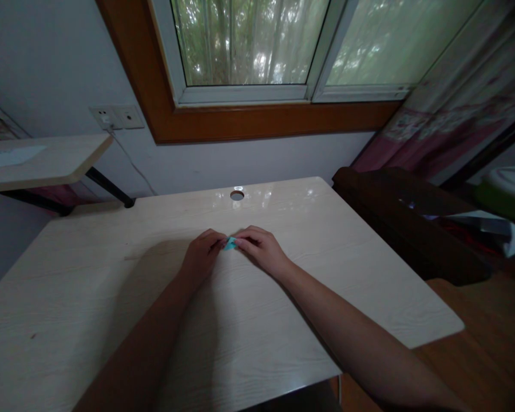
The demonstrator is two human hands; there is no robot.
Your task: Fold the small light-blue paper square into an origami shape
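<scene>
Between my two hands is a small folded piece of turquoise paper (230, 244), just above or on the light wood-grain table (292, 332); I cannot tell whether it touches the top. My left hand (203, 252) pinches its left side with closed fingers. On the right side, the thumb and fingers of my right hand (261, 247) are also closed on the paper. Fingertips cover part of it, so its full shape is hidden.
A round cable hole (237, 195) lies beyond my hands. At the left stands a raised shelf (77, 157) on black legs. Behind are a wall socket (117, 117) with a cord and a window (249, 94). Dark wooden furniture (395, 229) stands along the right.
</scene>
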